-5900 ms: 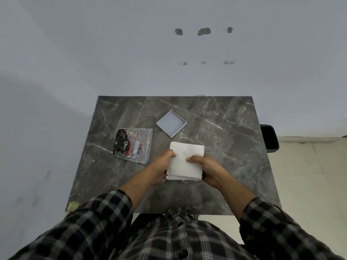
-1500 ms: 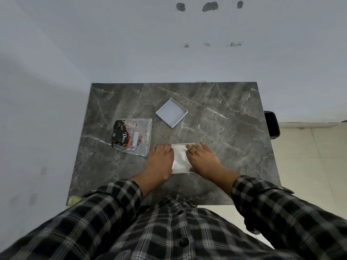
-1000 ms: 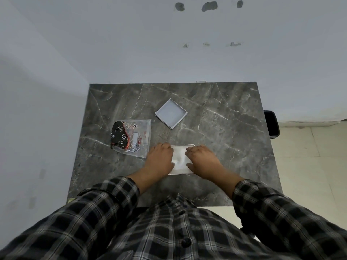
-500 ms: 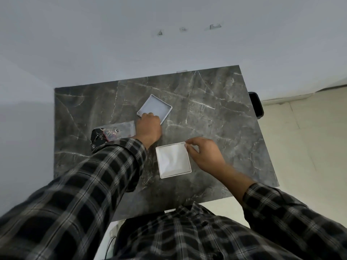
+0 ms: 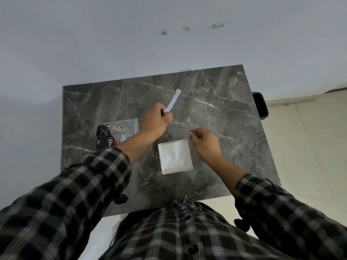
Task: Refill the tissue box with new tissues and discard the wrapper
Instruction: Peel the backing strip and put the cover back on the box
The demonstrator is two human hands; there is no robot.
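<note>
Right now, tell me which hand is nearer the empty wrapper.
Left. The left hand, gripping the box lid, hangs just right of the wrapper, its forearm crossing the wrapper's corner. The right hand is beyond the tissue box.

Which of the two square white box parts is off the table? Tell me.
The lid, held edge-on in the left hand above the table. The other part, the tissue-filled tray, lies flat near the right hand.

Dark marble table (image 5: 216, 113), black bin (image 5: 260, 105) beside it
</note>
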